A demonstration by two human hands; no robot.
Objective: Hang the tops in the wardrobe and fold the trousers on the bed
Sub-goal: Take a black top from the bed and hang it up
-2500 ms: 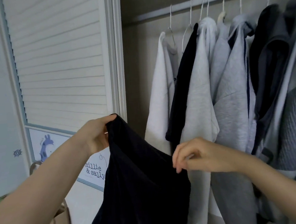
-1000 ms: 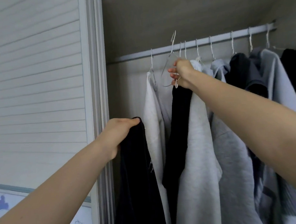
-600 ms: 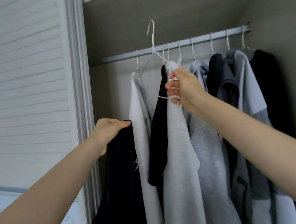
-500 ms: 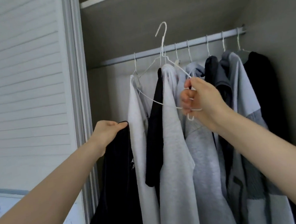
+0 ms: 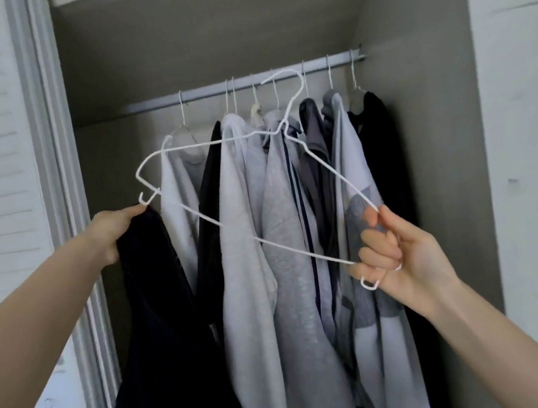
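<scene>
Head view. The left hand (image 5: 113, 229) gripped the top edge of a black top (image 5: 162, 338), fingers curled over the fabric. The top hung straight down from that hand, in front of the wardrobe's left side and just beside the sliding door (image 5: 9, 190), which stood at the left edge of the view.

The right hand (image 5: 398, 252) grasped a white wire hanger (image 5: 231, 228) at its right corner, fingers wrapped round the wire where the sloping arm meets the bottom bar. The hanger carried no garment and was tilted, its left end higher than the gripped end. Its hook (image 5: 291, 87) overlapped the rail (image 5: 253, 85) in the picture; whether it touched the rail could not be told. The hanger's left end, with its small notch, lay just above the left hand's fingertips, apart from them.

Inside the wardrobe, a row of tops (image 5: 281, 219) hung close together on white hangers from the rail: a pale one at the left, then a black one, several grey ones, and a black one against the right wall (image 5: 433, 160). The held black top overlapped the lower left of that row. No trousers or bed were in view.
</scene>
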